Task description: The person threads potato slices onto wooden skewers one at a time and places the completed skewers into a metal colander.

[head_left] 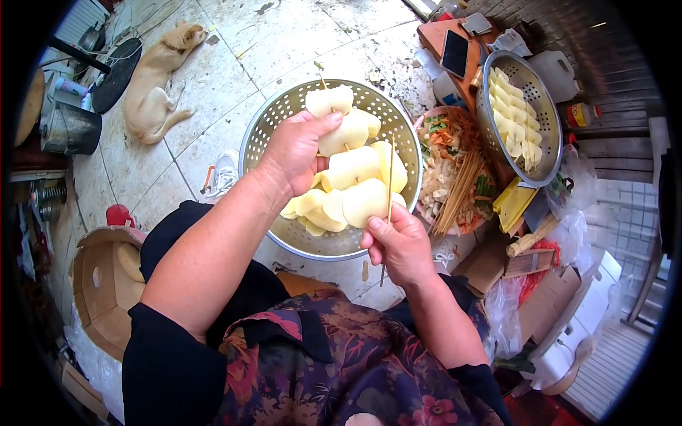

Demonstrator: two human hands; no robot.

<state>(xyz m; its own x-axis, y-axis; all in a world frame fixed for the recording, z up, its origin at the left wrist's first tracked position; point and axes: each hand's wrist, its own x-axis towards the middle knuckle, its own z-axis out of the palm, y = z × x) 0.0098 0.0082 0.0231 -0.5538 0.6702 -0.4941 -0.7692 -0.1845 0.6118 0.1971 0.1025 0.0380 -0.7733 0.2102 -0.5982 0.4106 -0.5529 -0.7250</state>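
Note:
My left hand (302, 145) is closed around the upper part of a row of pale yellow potato slices (352, 165) threaded on a thin stick, whose tip pokes out at the top. Pinched in my right hand (401, 245) is a bare bamboo skewer (390, 177), roughly upright. Its thumb also lies against the lowest slice of the row. Beneath both hands is a perforated metal colander (273, 113) with more pale slices (320, 211) in it. Whether the slices are potato for certain cannot be told from their look alone.
A second colander (553, 142) of skewered slices stands at the right, beside a phone (455, 54) on a reddish-brown table. Below lies a basin of peelings (446, 138) with a bundle of skewers (462, 188) across it. A dog (156, 89) lies on the tiles; a cardboard box (96, 305) sits left.

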